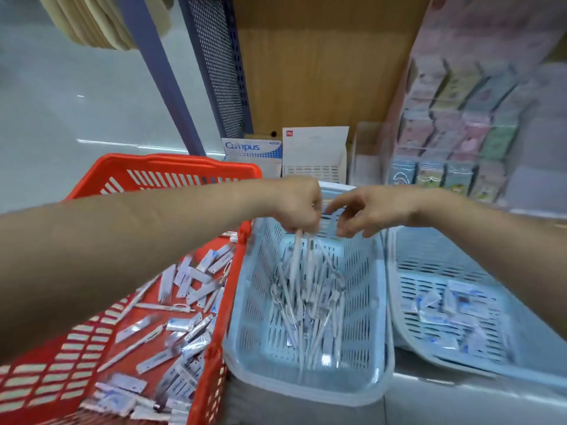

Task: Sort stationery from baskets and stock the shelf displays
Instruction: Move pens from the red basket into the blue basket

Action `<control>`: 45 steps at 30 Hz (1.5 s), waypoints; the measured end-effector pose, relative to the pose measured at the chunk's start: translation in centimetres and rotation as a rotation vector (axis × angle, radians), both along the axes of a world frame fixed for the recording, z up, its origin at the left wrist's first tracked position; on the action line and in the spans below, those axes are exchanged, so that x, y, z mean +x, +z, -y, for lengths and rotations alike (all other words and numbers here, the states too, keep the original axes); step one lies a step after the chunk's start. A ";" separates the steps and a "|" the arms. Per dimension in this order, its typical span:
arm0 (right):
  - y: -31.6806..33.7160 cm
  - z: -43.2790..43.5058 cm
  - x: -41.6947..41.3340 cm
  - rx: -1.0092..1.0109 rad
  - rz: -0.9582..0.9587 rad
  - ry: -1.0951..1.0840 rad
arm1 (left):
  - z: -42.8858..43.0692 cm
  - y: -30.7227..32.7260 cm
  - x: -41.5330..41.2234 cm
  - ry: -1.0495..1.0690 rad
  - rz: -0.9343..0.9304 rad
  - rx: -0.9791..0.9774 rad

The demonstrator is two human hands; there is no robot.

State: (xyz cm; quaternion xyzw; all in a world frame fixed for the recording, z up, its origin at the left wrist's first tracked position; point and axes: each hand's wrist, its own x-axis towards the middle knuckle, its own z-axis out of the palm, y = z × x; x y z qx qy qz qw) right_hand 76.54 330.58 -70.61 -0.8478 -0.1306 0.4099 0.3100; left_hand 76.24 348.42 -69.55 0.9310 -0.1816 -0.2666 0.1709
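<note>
Head view, one frame.

Left hand [299, 204], centre of frame: fingers curled down round a small bunch of white pens [296, 253]. The pens hang from the fist over the far end of the middle basket [264, 271], which is pale blue.

Right hand [372, 210] is just beside the left, with no contact that shows. Its fingers are loosely bent, forefinger reaching toward the left hand, nothing seen in its grasp.

Pen pile [306, 305] lies loose on the middle basket's floor, below the held bunch.

Red basket [171, 162], left of frame, sits against the middle one's side. It holds flat white packets [167, 283] and a few single pens.

Right basket [429, 265], lower right, is also pale blue and tilted, with small clear-wrapped packs [454, 311] inside.

Behind, upper centre: Campus pad [251, 147] and white box [313, 148] side by side.

Upper right: rack [454, 127] of pastel notebooks, blurred.
</note>
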 end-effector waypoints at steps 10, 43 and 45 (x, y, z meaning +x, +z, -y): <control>-0.3 8.2 -3.1 -0.153 0.173 0.106 | 3.2 -13.3 -0.7 0.023 -0.243 0.281; -14.7 31.2 -11.9 -0.439 0.185 -0.546 | 20.1 -10.4 -5.0 -0.246 0.508 -0.065; -15.4 31.6 -11.5 -0.527 0.125 -0.433 | 21.0 -10.4 -5.1 -0.308 0.598 -0.026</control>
